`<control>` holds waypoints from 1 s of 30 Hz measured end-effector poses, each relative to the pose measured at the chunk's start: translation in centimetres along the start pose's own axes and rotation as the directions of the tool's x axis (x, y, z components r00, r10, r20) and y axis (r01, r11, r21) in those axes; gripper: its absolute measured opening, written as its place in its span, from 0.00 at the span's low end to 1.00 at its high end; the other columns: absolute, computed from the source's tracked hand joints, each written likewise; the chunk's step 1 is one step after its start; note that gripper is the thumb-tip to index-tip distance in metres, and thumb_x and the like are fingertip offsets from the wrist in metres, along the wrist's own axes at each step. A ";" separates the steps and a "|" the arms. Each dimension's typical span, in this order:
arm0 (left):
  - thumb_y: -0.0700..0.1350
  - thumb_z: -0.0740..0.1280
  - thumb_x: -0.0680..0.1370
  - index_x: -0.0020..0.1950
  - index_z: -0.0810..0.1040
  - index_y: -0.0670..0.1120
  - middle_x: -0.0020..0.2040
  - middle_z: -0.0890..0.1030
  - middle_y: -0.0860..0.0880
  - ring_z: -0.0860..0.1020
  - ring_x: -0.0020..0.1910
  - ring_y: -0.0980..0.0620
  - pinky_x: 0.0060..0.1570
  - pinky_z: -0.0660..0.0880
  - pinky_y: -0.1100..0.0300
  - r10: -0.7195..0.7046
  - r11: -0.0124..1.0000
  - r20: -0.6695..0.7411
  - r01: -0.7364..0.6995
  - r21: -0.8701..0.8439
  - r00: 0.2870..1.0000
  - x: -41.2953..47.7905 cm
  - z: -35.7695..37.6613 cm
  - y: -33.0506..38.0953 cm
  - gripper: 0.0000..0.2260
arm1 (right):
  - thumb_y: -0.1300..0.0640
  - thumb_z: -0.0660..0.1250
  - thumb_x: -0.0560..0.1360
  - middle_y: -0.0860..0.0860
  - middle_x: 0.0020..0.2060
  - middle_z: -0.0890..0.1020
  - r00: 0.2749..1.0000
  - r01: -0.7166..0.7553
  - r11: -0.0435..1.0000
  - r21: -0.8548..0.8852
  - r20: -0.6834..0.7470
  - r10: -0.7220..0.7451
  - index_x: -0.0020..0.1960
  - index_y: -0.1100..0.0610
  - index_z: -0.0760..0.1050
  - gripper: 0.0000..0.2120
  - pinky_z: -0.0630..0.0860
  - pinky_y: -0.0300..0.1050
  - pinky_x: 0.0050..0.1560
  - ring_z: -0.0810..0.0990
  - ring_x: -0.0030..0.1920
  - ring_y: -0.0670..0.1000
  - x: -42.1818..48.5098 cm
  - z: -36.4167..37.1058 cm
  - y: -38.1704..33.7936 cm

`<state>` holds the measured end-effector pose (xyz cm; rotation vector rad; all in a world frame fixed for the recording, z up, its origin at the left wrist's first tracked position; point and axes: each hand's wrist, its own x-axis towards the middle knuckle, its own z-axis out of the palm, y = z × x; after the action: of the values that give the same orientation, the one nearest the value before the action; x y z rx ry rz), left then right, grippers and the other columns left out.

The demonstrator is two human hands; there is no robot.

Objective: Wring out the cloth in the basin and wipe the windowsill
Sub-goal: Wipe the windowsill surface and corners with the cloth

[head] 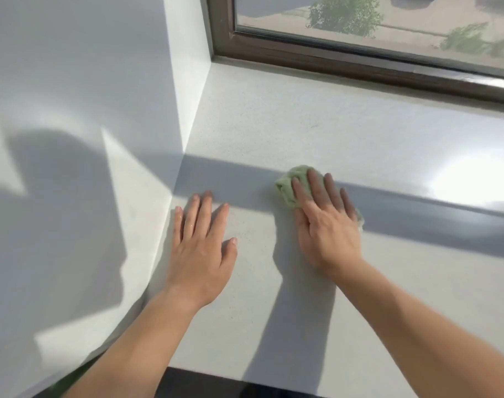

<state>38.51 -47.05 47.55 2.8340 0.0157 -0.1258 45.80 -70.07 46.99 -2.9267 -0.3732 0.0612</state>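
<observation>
Sunlight cuts across a pale windowsill (345,133) as a person wipes it with a crumpled green cloth (288,186). The right hand (325,225) lies flat on top of the cloth, fingers stretched forward and close together, pressing it down onto the surface rather than pinching it; the cloth bunches out ahead of the fingertips and a scrap of it shows past the little-finger side. That open-palm hold looks chosen to spread pressure so the cloth drags evenly across the stone. Just to the left of it, the left hand (203,239) rests palm-down and empty on the bare sill, fingers spread, apparently bracing the body during the lean forward; droplets glint on its fingers. Beyond both hands runs the dark window frame (360,61), and left of the left hand rises the white reveal wall (187,67). No basin is in view. With the cloth already down on the sill, the wringing appears done and the wiping is under way, with the strip along the frame presumably to come.
</observation>
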 end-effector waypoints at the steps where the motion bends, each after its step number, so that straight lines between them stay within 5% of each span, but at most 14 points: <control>1: 0.53 0.50 0.80 0.78 0.56 0.47 0.81 0.49 0.45 0.40 0.79 0.50 0.76 0.36 0.47 0.004 1.000 -0.001 -0.004 0.002 1.000 -0.1 0.0 -0.2 0.27 | 0.49 0.51 0.81 0.48 0.80 0.55 0.986 -0.166 0.986 0.020 -0.026 0.167 0.79 0.43 0.55 0.26 0.48 0.54 0.78 0.52 0.79 0.56 0.7 -0.4 1.3; 4: 0.52 0.51 0.80 0.77 0.59 0.46 0.81 0.52 0.43 0.44 0.80 0.49 0.76 0.38 0.46 -0.022 1.000 -0.038 0.023 0.021 0.999 -1.4 -0.3 -0.1 0.25 | 0.51 0.51 0.81 0.50 0.80 0.53 0.919 -0.385 0.922 0.038 -0.076 0.387 0.79 0.45 0.53 0.27 0.48 0.56 0.77 0.50 0.79 0.58 1.6 -0.4 0.1; 9: 0.52 0.51 0.80 0.76 0.62 0.48 0.80 0.55 0.42 0.48 0.80 0.47 0.77 0.42 0.46 -0.080 0.997 -0.069 0.081 0.017 0.994 -4.0 0.2 0.5 0.24 | 0.53 0.58 0.77 0.52 0.79 0.58 0.992 0.123 0.992 0.011 -0.021 -0.123 0.78 0.47 0.57 0.30 0.52 0.59 0.76 0.54 0.79 0.60 -4.9 1.8 -6.3; 12: 0.55 0.50 0.81 0.79 0.56 0.49 0.81 0.49 0.44 0.42 0.80 0.49 0.77 0.40 0.46 -0.080 0.996 -0.050 0.082 0.031 0.996 -4.6 0.6 0.4 0.26 | 0.53 0.60 0.79 0.51 0.79 0.59 0.971 0.238 0.971 0.003 0.015 -0.238 0.78 0.45 0.57 0.29 0.52 0.58 0.77 0.55 0.79 0.59 -5.2 1.0 -3.5; 14: 0.56 0.47 0.81 0.80 0.49 0.49 0.81 0.43 0.45 0.37 0.79 0.49 0.76 0.39 0.45 -0.070 0.995 -0.030 0.072 0.070 0.997 -5.0 1.0 0.3 0.28 | 0.51 0.56 0.81 0.49 0.80 0.56 1.000 0.022 1.000 0.012 -0.003 -0.022 0.79 0.45 0.56 0.26 0.50 0.57 0.77 0.54 0.79 0.58 -3.4 0.1 -1.0; 17: 0.56 0.46 0.82 0.80 0.46 0.48 0.81 0.41 0.44 0.36 0.78 0.49 0.76 0.40 0.44 -0.067 0.993 -0.024 0.069 0.100 0.997 -4.8 1.2 0.5 0.28 | 0.49 0.49 0.81 0.49 0.81 0.51 0.940 -0.336 0.938 0.089 -0.036 0.340 0.79 0.45 0.53 0.27 0.47 0.57 0.77 0.50 0.80 0.57 -1.4 -0.4 -0.6; 19: 0.56 0.45 0.82 0.80 0.47 0.48 0.81 0.42 0.44 0.36 0.79 0.49 0.76 0.39 0.45 -0.066 0.994 -0.023 0.068 0.090 0.998 -4.8 1.2 0.6 0.28 | 0.50 0.50 0.80 0.51 0.80 0.55 0.970 -0.229 0.971 0.074 -0.067 0.234 0.79 0.46 0.55 0.27 0.49 0.58 0.77 0.52 0.79 0.59 -2.8 0.2 -3.3; 21: 0.56 0.43 0.82 0.81 0.48 0.48 0.81 0.43 0.44 0.37 0.79 0.49 0.76 0.38 0.46 -0.055 0.995 -0.025 0.057 0.078 0.998 -4.8 1.1 0.6 0.28 | 0.51 0.55 0.81 0.51 0.79 0.58 0.998 0.025 0.999 0.043 -0.053 -0.023 0.78 0.46 0.58 0.26 0.52 0.59 0.77 0.54 0.79 0.59 -5.9 1.0 -5.2; 24: 0.55 0.43 0.81 0.81 0.47 0.48 0.81 0.42 0.44 0.36 0.79 0.49 0.76 0.37 0.46 -0.047 0.993 -0.015 0.048 0.106 0.999 -4.9 1.1 0.6 0.28 | 0.51 0.57 0.82 0.50 0.79 0.59 0.973 0.231 0.973 0.005 0.014 -0.231 0.78 0.44 0.58 0.26 0.51 0.57 0.77 0.55 0.79 0.58 -8.1 1.0 -3.5; 27: 0.56 0.44 0.81 0.80 0.44 0.48 0.80 0.40 0.43 0.35 0.78 0.48 0.76 0.37 0.45 -0.040 0.992 -0.005 0.041 0.115 0.999 -5.0 1.1 0.6 0.29 | 0.50 0.53 0.83 0.49 0.79 0.57 0.996 -0.079 0.997 0.021 -0.042 0.079 0.78 0.43 0.56 0.24 0.49 0.57 0.77 0.54 0.79 0.57 -6.0 -0.2 0.1; 30: 0.56 0.44 0.80 0.80 0.46 0.48 0.80 0.41 0.43 0.35 0.78 0.48 0.76 0.35 0.46 -0.030 0.997 0.005 0.029 0.067 1.000 -5.0 0.9 0.5 0.29 | 0.51 0.50 0.82 0.49 0.80 0.53 0.916 -0.388 0.916 0.100 -0.066 0.395 0.79 0.44 0.53 0.25 0.47 0.56 0.77 0.49 0.79 0.57 -5.3 -0.6 -1.8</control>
<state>33.47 -47.78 47.24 2.9011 0.0528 -0.1445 40.29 -69.80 48.00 -2.8592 0.2302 0.0072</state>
